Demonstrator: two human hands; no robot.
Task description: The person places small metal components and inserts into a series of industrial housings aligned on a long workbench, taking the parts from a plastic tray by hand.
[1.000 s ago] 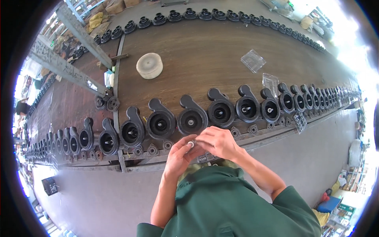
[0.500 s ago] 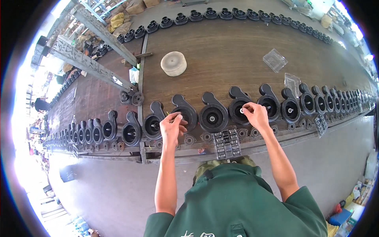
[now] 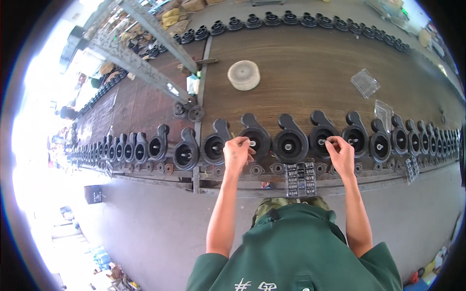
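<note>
Fingers (image 3: 332, 143) of left hand (image 3: 236, 154) and right hand (image 3: 342, 156) reach over black housings (image 3: 316, 137).

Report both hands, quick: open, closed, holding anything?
Left hand: fingers curled at a black housing; whether they grip anything cannot be told.
Right hand: fingers bent at another black housing; grip cannot be told.

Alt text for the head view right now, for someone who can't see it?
The left hand and right hand are at two black casings in a long row on a brown table, a third casing between them. A clear tray of small parts sits at the near edge; a pale round block stands farther back.
</note>
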